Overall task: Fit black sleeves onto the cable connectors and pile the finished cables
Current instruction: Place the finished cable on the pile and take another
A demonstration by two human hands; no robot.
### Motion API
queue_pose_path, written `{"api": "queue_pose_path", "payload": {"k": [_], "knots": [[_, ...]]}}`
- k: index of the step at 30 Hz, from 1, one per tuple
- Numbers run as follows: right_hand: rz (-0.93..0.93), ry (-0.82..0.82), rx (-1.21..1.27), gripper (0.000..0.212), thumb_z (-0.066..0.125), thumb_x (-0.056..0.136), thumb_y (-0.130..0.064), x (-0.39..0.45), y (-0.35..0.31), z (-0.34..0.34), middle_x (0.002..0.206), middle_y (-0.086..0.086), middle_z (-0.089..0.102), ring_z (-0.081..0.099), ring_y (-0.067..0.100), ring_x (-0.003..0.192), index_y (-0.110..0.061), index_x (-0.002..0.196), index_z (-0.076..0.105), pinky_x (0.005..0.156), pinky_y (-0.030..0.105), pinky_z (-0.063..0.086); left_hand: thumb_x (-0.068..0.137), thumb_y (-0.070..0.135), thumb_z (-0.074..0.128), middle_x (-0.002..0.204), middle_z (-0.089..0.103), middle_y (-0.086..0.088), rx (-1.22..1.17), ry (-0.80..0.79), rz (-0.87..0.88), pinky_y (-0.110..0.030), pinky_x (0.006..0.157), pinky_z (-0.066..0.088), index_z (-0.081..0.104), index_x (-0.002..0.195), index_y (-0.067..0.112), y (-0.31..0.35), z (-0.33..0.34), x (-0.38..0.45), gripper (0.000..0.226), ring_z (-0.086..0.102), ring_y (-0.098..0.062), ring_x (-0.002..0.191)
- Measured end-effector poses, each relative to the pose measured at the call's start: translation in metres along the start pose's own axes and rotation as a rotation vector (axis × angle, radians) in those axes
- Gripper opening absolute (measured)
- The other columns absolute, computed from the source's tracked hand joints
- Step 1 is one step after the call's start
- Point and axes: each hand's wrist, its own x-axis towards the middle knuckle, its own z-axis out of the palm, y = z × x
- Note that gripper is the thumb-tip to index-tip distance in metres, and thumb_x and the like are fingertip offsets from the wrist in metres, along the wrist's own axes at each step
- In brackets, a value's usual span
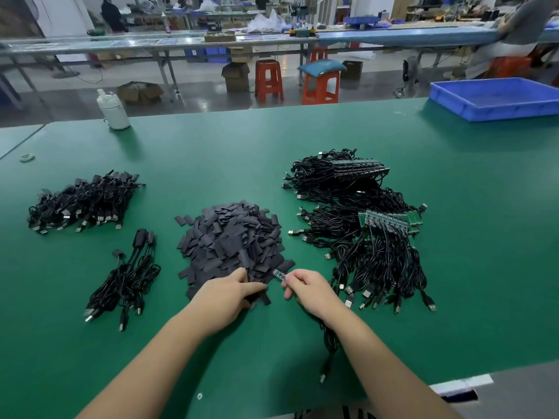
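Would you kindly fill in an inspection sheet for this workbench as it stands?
Surface: green bench mat, flat.
Job's things: heap of flat black sleeves at centre; bare green circuit-board connector.
Clutter: white plastic jug; blue plastic tray.
Grippers: left hand reaches into the sleeves; right hand pinches the connector.
Cables: unsleeved black cables right; sleeved cable piles left.
Surroundings: red plastic stools, further benches.
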Motion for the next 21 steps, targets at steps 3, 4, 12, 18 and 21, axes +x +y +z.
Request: {"api": "queue_pose_path", "payload": {"k": [3,4,12,18,21], "knots": [[0.012,-0.035,0.041,0.027,0.048,0.100,-0.031,0.000,0.004,-0.003,0.080,-0.004,0.075,0.041,0.007,0.046,-0.022,0.087,0.070,0.047,0.020,0.035,0.095,0.034,0.055,0.103,0.036,0.009,-0.007,0.010,0.021,-0.033,0.074,0.046,0.046,0.136,0.050,0.005,0.005,0.005,0.045,0.059,-0.022,0.088],[0.013,-0.040,0.050,0.027,0.049,0.100,-0.032,-0.001,0.005,-0.003,0.080,-0.004,0.075,0.041,0.009,0.048,-0.022,0.086,0.070,0.047,0.020,0.036,0.095,0.034,0.055,0.102,0.035,0.009,-0.013,0.020,0.018,-0.033,0.073,0.045,0.050,0.133,0.048,0.006,0.006,0.007,0.041,0.059,-0.022,0.088],[0.000,-0.034,0.081,0.025,0.052,0.096,-0.033,-0.003,0.011,-0.003,0.077,-0.004,0.075,0.040,0.009,0.049,-0.023,0.084,0.071,0.047,0.020,0.035,0.092,0.037,0.060,0.096,0.037,0.012,-0.129,0.188,-0.007,-0.029,0.069,0.047,0.066,0.112,0.041,0.005,0.011,0.009,0.020,0.056,-0.015,0.079],[-0.022,-0.034,0.103,0.012,0.061,0.097,-0.031,-0.002,0.016,-0.002,0.086,-0.017,0.076,0.043,0.012,0.058,-0.030,0.098,0.073,0.057,0.024,0.037,0.085,0.039,0.073,0.088,0.049,0.015,-0.465,0.281,-0.178,-0.031,0.076,0.049,0.075,0.094,0.039,0.005,0.010,0.010,0.009,0.052,-0.004,0.083],[-0.017,-0.037,0.178,0.013,0.063,0.097,-0.028,0.000,0.019,-0.002,0.089,-0.015,0.077,0.042,-0.002,0.045,-0.028,0.106,0.072,0.053,0.014,0.037,0.086,0.037,0.072,0.090,0.054,0.012,-0.534,0.304,-0.271,-0.033,0.080,0.050,0.076,0.094,0.038,0.008,0.009,0.014,0.009,0.055,-0.008,0.086]]}}
